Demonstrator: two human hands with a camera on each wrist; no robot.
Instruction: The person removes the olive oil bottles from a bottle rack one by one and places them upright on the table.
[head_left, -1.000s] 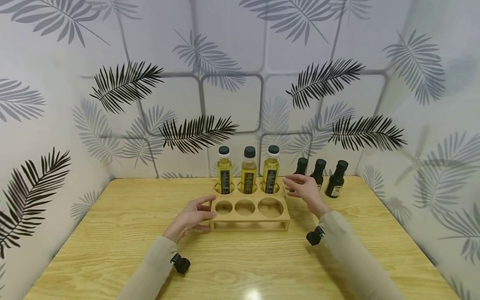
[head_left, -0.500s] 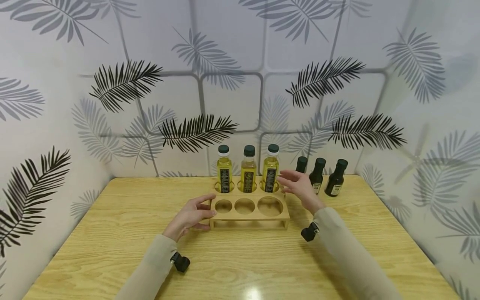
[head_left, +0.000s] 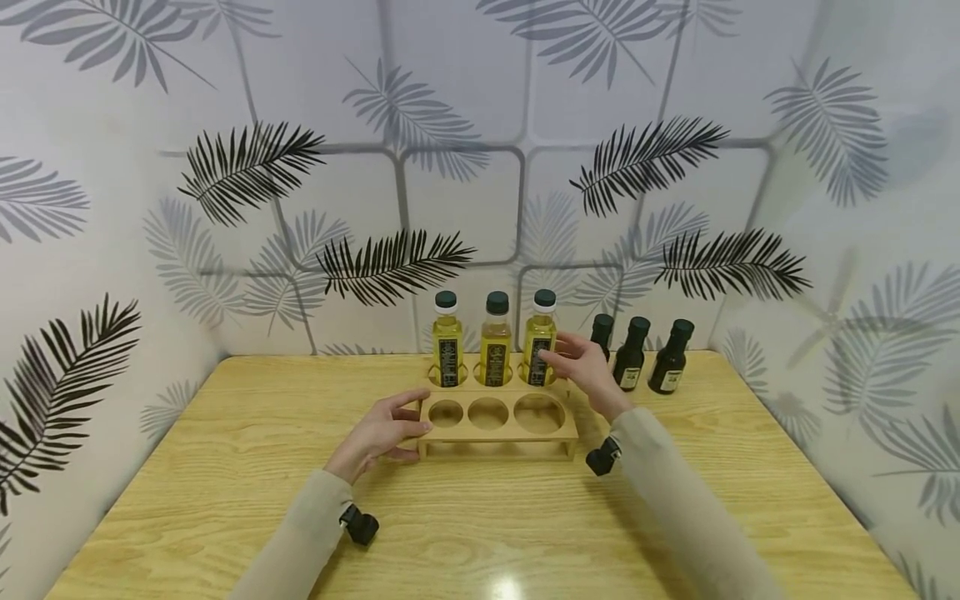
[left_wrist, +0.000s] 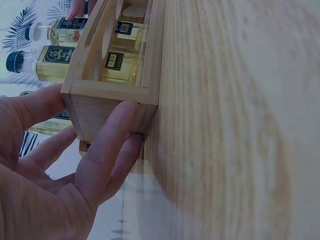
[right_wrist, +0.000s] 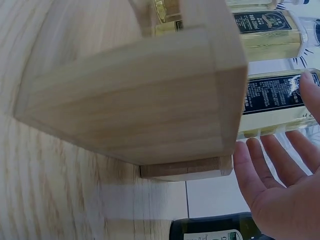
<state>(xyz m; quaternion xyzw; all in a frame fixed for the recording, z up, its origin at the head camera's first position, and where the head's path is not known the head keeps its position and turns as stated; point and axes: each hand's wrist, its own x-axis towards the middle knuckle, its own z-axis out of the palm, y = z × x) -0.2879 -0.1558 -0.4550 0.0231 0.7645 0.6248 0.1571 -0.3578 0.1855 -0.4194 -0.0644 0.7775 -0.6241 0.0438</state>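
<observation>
A wooden rack (head_left: 498, 431) stands on the table, with three oil bottles upright in its back row and three round front holes holding nothing. My left hand (head_left: 382, 433) grips the rack's left end; in the left wrist view, the fingers of that hand (left_wrist: 75, 165) lie along the end panel (left_wrist: 107, 112). At the rack's right end, my right hand (head_left: 585, 367) curves around the rightmost oil bottle (head_left: 539, 346). The right wrist view shows the thumb of the right hand (right_wrist: 287, 175) on the label of that bottle (right_wrist: 272, 92) and its fingers along the side.
Three dark bottles with green caps, the rightmost (head_left: 670, 360) among them, stand on the table right of the rack, behind my right forearm. The wooden table (head_left: 480, 517) meets a leaf-patterned wall (head_left: 465, 208) at the back.
My right hand has moved left from beside the dark bottles onto the rightmost oil bottle, with its thumb now over the label. My left hand has stayed on the rack's left end.
</observation>
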